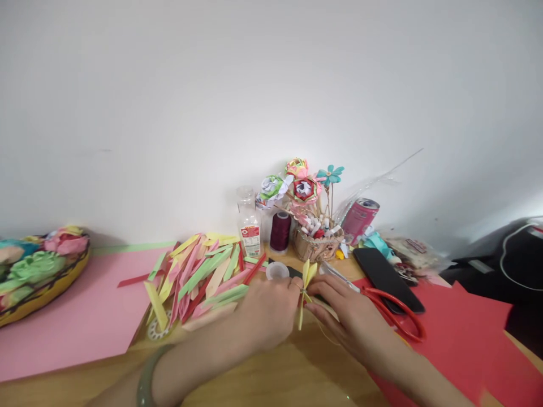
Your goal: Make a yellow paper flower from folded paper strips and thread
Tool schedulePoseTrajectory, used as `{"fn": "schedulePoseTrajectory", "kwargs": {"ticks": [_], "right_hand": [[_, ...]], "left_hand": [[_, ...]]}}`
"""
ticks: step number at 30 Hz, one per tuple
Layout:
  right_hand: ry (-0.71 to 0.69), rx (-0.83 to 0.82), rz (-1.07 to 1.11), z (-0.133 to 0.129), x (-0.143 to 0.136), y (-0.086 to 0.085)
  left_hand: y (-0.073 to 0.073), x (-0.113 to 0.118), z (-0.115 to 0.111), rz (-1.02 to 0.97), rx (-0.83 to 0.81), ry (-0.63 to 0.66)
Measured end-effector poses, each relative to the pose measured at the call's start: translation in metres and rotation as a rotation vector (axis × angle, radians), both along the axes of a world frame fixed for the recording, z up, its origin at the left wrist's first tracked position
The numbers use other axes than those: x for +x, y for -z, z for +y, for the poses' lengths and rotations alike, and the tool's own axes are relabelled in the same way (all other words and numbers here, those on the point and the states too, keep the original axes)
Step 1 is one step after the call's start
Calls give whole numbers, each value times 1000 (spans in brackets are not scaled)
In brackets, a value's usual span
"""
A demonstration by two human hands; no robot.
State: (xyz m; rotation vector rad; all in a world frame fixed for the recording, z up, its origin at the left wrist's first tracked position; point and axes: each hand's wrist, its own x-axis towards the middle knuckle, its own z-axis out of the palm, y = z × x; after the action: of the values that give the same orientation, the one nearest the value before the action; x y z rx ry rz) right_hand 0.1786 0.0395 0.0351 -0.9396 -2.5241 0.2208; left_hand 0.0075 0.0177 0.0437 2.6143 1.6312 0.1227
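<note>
My left hand [271, 310] is closed, its fingertips pinching the middle of a small yellow folded-paper piece [309, 273] whose points fan out above and below. On the other side, my right hand [350, 316] has its thumb and fingers drawn together against the same piece. From under the right fingers hangs a thin pale strand [326, 334], wire or thread; its ends are hidden. A white round spool [278, 271] lies just behind my left hand. Red-handled scissors [396, 314] rest beside my right hand, blades partly covered by it.
Folded paper strips [207, 277] are heaped at left, beside pink paper [85, 316] and a basket of paper flowers [78, 271]. Behind stand a glass bottle [249, 226], purple thread [280, 232], a flower basket [316, 247] and a pink can [360, 220]. A black phone [388, 280] overlaps red paper [462, 345].
</note>
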Motion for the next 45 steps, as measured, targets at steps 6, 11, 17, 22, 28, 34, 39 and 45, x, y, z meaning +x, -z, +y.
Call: {"fn": "schedulePoseTrajectory", "kwargs": {"ticks": [6,11,17,22,28,34,39,45], "right_hand": [[57,213,46,12,2,17],[14,241,-26,14,2,12],[-55,259,-171,15,11,8],[-135,188,-194,10,20,13],[-282,46,-170,4,33,8],[-438,-101,-37,3,36,11],[-526,-62,-1,-3,29,24],[-635,-65,-41,-12,25,40]], "left_hand": [[12,-2,0,28,28,11],[21,0,2,-3,42,19],[29,6,1,-33,56,26],[29,14,-8,-20,67,3],[19,21,-25,-104,-20,60],[23,20,-38,-193,-10,63],[26,15,-51,-220,28,104],[35,10,-64,-141,31,170]]}}
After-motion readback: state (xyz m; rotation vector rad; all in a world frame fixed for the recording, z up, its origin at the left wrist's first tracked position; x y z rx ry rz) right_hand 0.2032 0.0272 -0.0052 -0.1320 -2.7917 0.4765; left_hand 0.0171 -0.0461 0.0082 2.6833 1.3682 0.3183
